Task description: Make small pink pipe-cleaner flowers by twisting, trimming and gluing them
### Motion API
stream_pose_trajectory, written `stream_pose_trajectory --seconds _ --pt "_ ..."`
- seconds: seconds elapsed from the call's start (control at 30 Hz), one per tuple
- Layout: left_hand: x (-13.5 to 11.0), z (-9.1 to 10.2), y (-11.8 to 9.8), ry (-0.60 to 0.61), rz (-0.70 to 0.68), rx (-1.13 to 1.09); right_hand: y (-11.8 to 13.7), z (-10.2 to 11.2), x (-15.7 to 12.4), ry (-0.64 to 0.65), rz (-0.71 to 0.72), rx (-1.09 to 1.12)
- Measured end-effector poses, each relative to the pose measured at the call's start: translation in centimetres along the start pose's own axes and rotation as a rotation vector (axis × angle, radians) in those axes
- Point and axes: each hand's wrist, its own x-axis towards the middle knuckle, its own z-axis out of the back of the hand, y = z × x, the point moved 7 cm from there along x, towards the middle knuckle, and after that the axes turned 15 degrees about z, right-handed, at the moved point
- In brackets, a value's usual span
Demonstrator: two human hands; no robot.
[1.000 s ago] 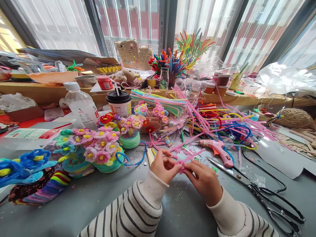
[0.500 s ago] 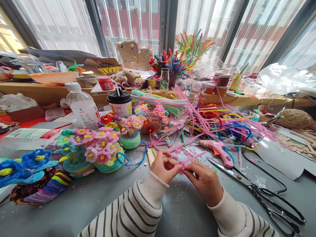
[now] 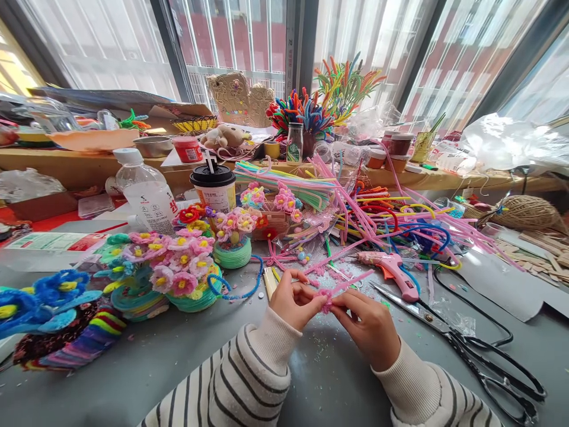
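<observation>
Between my two hands is a small pink pipe cleaner flower (image 3: 326, 301), with one straight pink end sticking out up to the right. My left hand (image 3: 291, 301) pinches its left side between thumb and fingers. The fingertips of my right hand (image 3: 368, 326) are closed on its right side. Where the fingers press, part of the flower is hidden. Pink fuzz and glitter lie on the grey table (image 3: 329, 379) around and beneath it. Behind the left hand lies a cream-coloured stick (image 3: 269, 282), partly covered.
Right of my hands lie large scissors (image 3: 444, 329) and a pink glue gun (image 3: 393, 274). Finished pipe cleaner flower pots (image 3: 184, 276) crowd the left. A water bottle (image 3: 144, 196), a lidded cup (image 3: 214, 190) and a heap of loose pipe cleaners (image 3: 391, 219) stand or lie farther back.
My hands keep nearly the same place and the same pinch on the pink flower. The whole view has shifted very slightly.
</observation>
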Motion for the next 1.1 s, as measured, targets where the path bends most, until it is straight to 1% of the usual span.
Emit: stream_pose_trajectory --seconds 0.13,0.3,0.4,0.57,0.67,0.77,0.87,0.93,1.0,1.1 --pt "-0.1 -0.1 0.0 0.022 0.01 -0.024 0.1 0.0 0.0 0.002 0.014 -0.005" --pt "-0.4 -0.3 -0.5 0.081 0.041 -0.116 0.0 0.4 0.0 -0.031 0.001 0.025" --pt "-0.5 -0.2 -0.9 0.084 0.051 -0.166 -0.1 0.3 0.0 -0.02 -0.02 0.074" --pt "-0.5 -0.1 -1.0 0.07 0.049 -0.187 0.3 0.2 0.3 -0.02 -0.009 0.102" --pt "-0.3 0.1 -0.9 0.048 0.039 -0.184 0.5 0.5 0.4 -0.05 0.001 0.103" --pt "-0.2 0.4 -0.6 0.023 0.08 -0.197 0.2 1.1 0.3 -0.103 -0.031 0.108" --pt "-0.3 0.1 -0.6 0.049 0.114 -0.21 -0.2 1.9 0.2 -0.181 -0.056 0.047" --pt "-0.5 -0.1 -0.9 0.08 0.095 -0.202 -0.1 2.3 0.2 -0.197 -0.01 -0.033" --pt "-0.6 -0.3 -1.0 0.098 0.073 -0.19 0.1 2.2 0.4 -0.172 0.053 -0.096" --pt "-0.6 -0.5 -1.0 0.106 0.061 -0.173 0.4 1.9 0.5 -0.125 0.111 -0.118"
